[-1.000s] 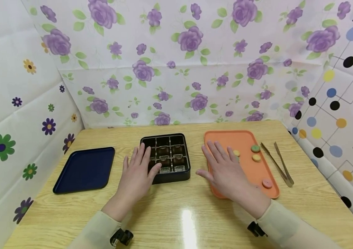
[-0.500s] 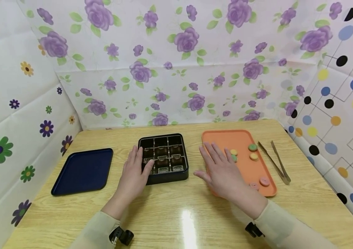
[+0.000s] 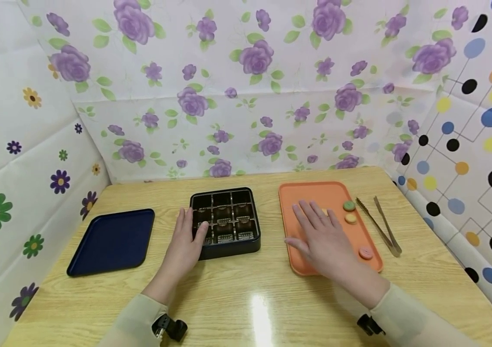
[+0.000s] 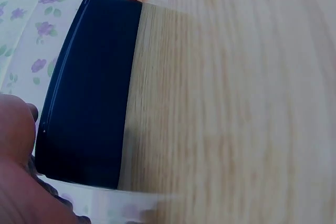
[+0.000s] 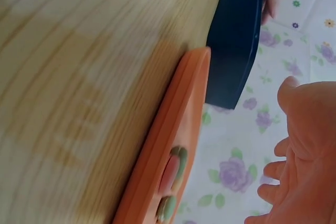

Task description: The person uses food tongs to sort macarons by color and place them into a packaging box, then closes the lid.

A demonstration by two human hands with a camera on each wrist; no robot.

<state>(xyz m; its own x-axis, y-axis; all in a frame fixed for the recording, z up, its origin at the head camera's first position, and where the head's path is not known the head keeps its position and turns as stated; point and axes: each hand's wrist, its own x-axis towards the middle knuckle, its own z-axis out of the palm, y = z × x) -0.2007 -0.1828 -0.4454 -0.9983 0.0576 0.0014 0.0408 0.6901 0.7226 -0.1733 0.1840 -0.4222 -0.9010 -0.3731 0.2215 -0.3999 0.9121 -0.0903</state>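
My left hand (image 3: 182,246) lies along the left side of a black box (image 3: 230,249) with a clear insert split into compartments. Its fingers are nearly straight and the thumb reaches over the near left corner; firm contact cannot be made out. In the left wrist view the box wall (image 4: 89,87) stands beside the thumb (image 4: 14,132). Spread and palm down, my right hand (image 3: 329,243) hovers over an orange tray (image 3: 311,190). Green (image 3: 348,206), yellow (image 3: 350,219) and pink (image 3: 365,253) macarons lie on that tray, others partly hidden by the hand.
Metal tongs (image 3: 385,229) lie spread on the table just right of the orange tray. A dark blue tray (image 3: 113,243) sits at the left of the wooden table (image 3: 224,299). Patterned cloth walls (image 3: 237,115) close off the back and both sides.
My left hand has drawn back from over the compartments to the box's left side. The right hand has shifted right, further over the orange tray. The head view has turned slightly.
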